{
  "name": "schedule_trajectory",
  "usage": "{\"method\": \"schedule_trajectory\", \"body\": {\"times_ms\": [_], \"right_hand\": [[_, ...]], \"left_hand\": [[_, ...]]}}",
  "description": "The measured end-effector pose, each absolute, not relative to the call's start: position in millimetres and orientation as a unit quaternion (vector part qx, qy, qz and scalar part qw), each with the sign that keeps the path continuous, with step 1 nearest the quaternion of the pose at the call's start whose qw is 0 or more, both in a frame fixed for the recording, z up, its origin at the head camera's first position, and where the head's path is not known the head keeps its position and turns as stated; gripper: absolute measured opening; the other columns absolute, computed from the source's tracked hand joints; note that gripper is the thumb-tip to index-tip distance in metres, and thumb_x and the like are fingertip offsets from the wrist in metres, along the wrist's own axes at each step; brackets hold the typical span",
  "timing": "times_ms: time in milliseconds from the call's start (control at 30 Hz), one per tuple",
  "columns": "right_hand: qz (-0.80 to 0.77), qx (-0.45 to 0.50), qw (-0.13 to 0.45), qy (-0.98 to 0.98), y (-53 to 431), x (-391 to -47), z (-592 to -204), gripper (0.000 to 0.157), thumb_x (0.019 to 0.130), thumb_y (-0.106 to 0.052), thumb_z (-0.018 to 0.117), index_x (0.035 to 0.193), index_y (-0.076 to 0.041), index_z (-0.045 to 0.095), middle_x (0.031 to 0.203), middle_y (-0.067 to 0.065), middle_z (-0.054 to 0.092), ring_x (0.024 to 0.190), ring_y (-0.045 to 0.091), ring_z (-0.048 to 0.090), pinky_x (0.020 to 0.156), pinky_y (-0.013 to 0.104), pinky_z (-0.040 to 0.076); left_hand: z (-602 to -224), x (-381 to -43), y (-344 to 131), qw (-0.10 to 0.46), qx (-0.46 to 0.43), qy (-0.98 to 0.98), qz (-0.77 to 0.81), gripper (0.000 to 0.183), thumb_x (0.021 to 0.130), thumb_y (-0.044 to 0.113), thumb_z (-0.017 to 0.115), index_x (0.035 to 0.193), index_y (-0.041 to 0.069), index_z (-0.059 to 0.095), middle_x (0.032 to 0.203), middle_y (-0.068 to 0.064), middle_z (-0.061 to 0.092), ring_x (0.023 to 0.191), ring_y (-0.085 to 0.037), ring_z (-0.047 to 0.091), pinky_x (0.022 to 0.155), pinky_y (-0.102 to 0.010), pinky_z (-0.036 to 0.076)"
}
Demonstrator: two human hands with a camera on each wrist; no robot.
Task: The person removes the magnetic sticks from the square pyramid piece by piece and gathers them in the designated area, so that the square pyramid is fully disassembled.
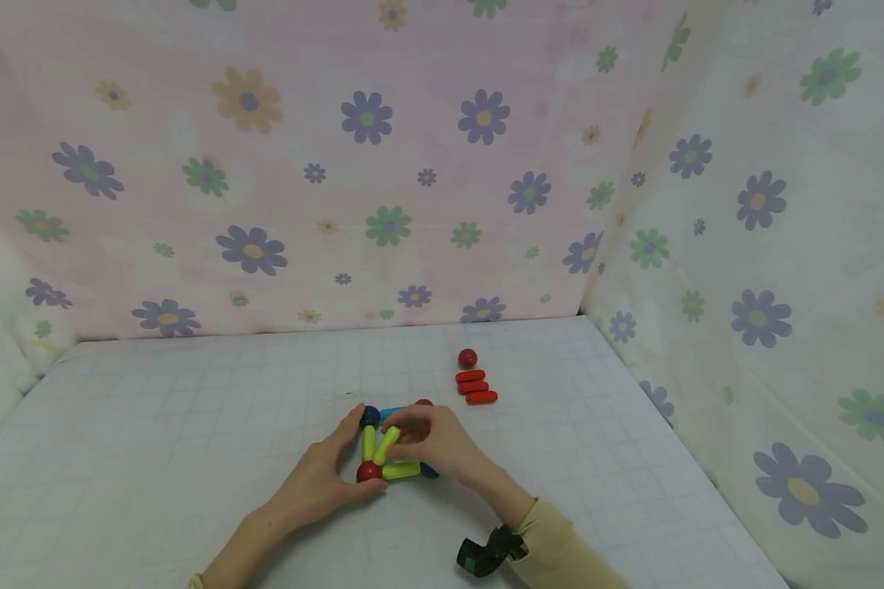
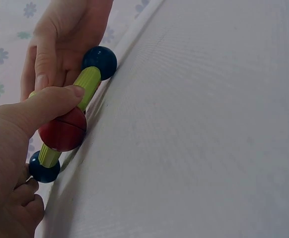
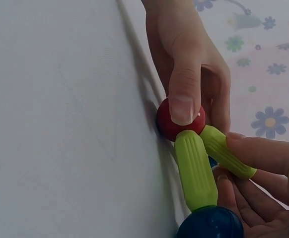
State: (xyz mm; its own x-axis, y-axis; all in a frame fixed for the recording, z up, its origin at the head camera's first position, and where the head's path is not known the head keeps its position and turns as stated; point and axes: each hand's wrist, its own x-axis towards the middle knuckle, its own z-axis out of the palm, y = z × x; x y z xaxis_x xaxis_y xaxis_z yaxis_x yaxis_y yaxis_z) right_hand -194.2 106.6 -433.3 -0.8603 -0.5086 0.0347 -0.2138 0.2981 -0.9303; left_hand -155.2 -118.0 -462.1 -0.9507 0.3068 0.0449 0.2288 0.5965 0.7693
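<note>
A toy frame of rods and balls lies on the table, its near red ball (image 1: 369,472) joined to a left yellow-green rod (image 1: 368,442) and a front yellow-green rod (image 1: 402,471). Dark blue balls (image 1: 370,416) cap these rods. My left hand (image 1: 313,483) grips the frame, thumb on the near red ball, fingers by the far-left blue ball. With thumb and fingers, my right hand (image 1: 442,442) pinches a third yellow-green rod (image 3: 226,153), which slants up from that red ball. A light blue rod (image 1: 391,413) and another red ball (image 1: 424,402) show behind, partly hidden by the right hand.
Beyond the right hand lie a loose red ball (image 1: 467,357) and three red rods (image 1: 473,387). A white gridded cloth covers the table (image 1: 191,425). Flower-patterned curtains (image 1: 427,164) stand along the back and sides.
</note>
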Motion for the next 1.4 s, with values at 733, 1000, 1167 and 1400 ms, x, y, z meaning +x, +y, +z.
{"method": "schedule_trajectory", "body": {"times_ms": [733, 1000, 1167, 1400], "right_hand": [[-0.489, -0.256, 0.121, 0.825, 103.3, -194.0, -439.9, 0.028, 0.082, -0.02, 0.084, 0.108, -0.018, 0.075, 0.099, -0.007, 0.066, 0.084, 0.007, 0.063, 0.076, 0.022, 0.056], [-0.483, -0.267, 0.124, 0.825, 103.0, -194.2, -439.9, 0.023, 0.08, -0.022, 0.085, 0.1, -0.019, 0.074, 0.092, -0.009, 0.066, 0.083, 0.007, 0.06, 0.071, 0.021, 0.054], [-0.475, -0.287, 0.126, 0.823, 102.9, -193.8, -439.8, 0.022, 0.08, -0.022, 0.085, 0.1, -0.02, 0.074, 0.091, -0.01, 0.067, 0.083, 0.006, 0.058, 0.071, 0.02, 0.053], [-0.47, -0.285, 0.13, 0.825, 101.5, -191.5, -438.8, 0.019, 0.081, -0.02, 0.085, 0.096, -0.023, 0.074, 0.086, -0.01, 0.069, 0.075, 0.005, 0.06, 0.068, 0.02, 0.055]], "left_hand": [[-461.0, -154.5, -116.2, 0.048, 0.139, 0.895, 0.421, 0.112, 0.075, 0.055, 0.082, 0.161, 0.019, 0.021, 0.162, -0.008, 0.033, 0.149, -0.033, 0.031, 0.116, -0.059, 0.032], [-460.7, -154.4, -116.1, 0.05, 0.137, 0.897, 0.418, 0.112, 0.075, 0.055, 0.083, 0.161, 0.018, 0.021, 0.162, -0.009, 0.033, 0.148, -0.034, 0.031, 0.116, -0.06, 0.031], [-459.9, -154.6, -115.9, 0.052, 0.136, 0.896, 0.419, 0.112, 0.075, 0.054, 0.084, 0.161, 0.017, 0.021, 0.162, -0.01, 0.032, 0.148, -0.035, 0.031, 0.116, -0.06, 0.031], [-460.6, -155.4, -115.9, 0.052, 0.139, 0.896, 0.418, 0.113, 0.074, 0.054, 0.083, 0.161, 0.016, 0.021, 0.162, -0.01, 0.031, 0.148, -0.034, 0.031, 0.117, -0.058, 0.031]]}}
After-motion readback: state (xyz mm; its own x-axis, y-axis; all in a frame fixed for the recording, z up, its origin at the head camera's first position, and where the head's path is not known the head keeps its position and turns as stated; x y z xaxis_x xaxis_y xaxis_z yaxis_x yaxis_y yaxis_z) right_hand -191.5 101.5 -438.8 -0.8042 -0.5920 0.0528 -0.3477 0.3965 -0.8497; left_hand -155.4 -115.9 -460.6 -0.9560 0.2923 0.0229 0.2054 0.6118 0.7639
